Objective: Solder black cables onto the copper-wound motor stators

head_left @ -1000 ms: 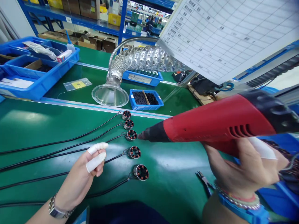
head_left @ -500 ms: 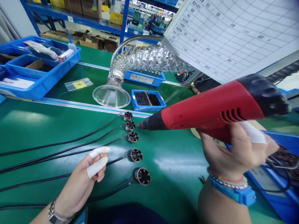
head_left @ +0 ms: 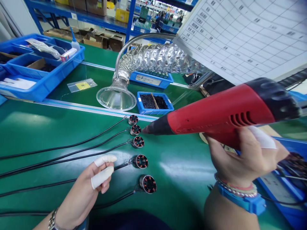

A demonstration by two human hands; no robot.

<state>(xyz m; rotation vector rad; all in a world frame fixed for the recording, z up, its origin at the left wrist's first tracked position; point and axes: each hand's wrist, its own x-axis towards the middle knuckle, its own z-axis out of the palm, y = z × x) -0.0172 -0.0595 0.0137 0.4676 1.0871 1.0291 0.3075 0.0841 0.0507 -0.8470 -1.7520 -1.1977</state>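
My right hand [head_left: 249, 156] grips a red heat gun [head_left: 223, 110] with a black nozzle, pointing left. The nozzle tip is just right of the second small round motor stator [head_left: 135, 129] from the back, with a slim gap between. Several such stators, with metal rims and copper windings, stand in a column; the nearest stator [head_left: 148, 184] is at the front. Black cables [head_left: 55, 185] run left from them. My left hand [head_left: 98, 179], with white finger cots on thumb and index finger, is closed above one cable, with nothing visible in its fingers.
Behind the stators are a clear funnel hood [head_left: 116, 97] on a foil duct [head_left: 160, 59] and a blue bin of black pieces [head_left: 154, 110]. A divided blue tray [head_left: 52, 80] is at left. A paper form [head_left: 249, 35] hangs upper right. Another blue bin [head_left: 275, 198] lies right.
The view has shifted slightly, so the table items appear a little farther right. The nozzle tip is marginally closer to the second stator. Both hands keep nearly the same pose.
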